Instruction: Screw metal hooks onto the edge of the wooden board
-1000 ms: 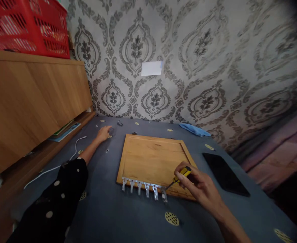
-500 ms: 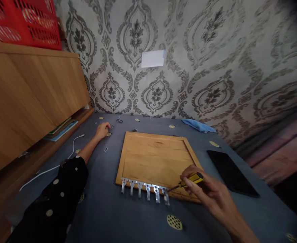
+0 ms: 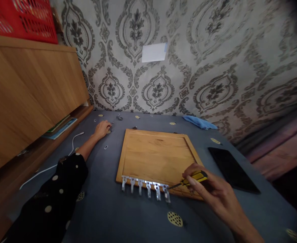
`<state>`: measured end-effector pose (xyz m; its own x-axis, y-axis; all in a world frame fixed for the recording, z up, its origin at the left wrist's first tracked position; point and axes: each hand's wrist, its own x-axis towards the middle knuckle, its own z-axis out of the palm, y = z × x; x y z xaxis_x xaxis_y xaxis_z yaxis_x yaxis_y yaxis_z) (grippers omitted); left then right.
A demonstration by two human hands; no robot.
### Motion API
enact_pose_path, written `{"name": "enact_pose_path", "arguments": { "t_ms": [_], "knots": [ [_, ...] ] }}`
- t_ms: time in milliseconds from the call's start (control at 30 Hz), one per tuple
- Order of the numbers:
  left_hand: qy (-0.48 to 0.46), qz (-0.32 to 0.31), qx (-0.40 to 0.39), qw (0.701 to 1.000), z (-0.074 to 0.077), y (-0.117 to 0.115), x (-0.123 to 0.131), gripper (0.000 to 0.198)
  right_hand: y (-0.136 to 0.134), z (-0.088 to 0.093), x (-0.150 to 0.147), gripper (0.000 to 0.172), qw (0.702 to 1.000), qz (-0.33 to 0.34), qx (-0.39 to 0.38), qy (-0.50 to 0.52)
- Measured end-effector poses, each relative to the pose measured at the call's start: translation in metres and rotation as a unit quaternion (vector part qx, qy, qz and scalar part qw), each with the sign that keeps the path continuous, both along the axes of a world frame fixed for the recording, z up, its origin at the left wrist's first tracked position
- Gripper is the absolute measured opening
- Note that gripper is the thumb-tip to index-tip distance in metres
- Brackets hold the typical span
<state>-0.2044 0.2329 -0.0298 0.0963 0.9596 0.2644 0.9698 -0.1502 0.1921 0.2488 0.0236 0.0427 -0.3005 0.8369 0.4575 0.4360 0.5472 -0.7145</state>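
My right hand [image 3: 215, 190] grips a screwdriver [image 3: 195, 177] with a yellow and black handle. Its shaft points left, and the tip is at the rightmost of several metal hooks [image 3: 148, 189] lined up along the near edge of a framed wooden board [image 3: 155, 153]. The board lies flat, left of that hand. Beyond its left side, my left hand [image 3: 102, 129] rests on the cloth, fingers curled together near tiny metal parts [image 3: 119, 118]; whatever is between the fingertips is too small to make out.
A black tablet-like slab [image 3: 233, 170] lies at the right, and a blue cloth [image 3: 201, 122] at the back. On the left are a white cable [image 3: 72, 145] and a wooden cabinet [image 3: 34, 81] bearing a red basket [image 3: 37, 20]. Patterned wallpaper [image 3: 155, 89] closes off the back.
The view has shifted slightly. My left hand's fingers have curled a little closer near the small parts. The screwdriver tip stays at the rightmost hook.
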Motion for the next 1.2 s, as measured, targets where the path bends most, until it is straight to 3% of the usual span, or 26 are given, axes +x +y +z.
{"name": "enact_pose_path", "arguments": {
  "t_ms": [533, 867, 1200],
  "knots": [
    [0.048, -0.004, -0.022, 0.999, 0.007, -0.005, -0.003, 0.033, -0.003, 0.006, -0.003, 0.034, 1.0, 0.013, 0.01, -0.001],
    [0.086, -0.069, -0.13, 0.985, 0.02, -0.007, -0.005, 0.032, -0.002, -0.003, -0.001, 0.025, 1.0, 0.015, -0.018, 0.012],
    [0.056, 0.017, -0.136, 0.989, 0.023, -0.02, 0.005, 0.035, -0.007, -0.003, -0.003, 0.028, 0.998, 0.014, -0.054, 0.028]
  ]
}}
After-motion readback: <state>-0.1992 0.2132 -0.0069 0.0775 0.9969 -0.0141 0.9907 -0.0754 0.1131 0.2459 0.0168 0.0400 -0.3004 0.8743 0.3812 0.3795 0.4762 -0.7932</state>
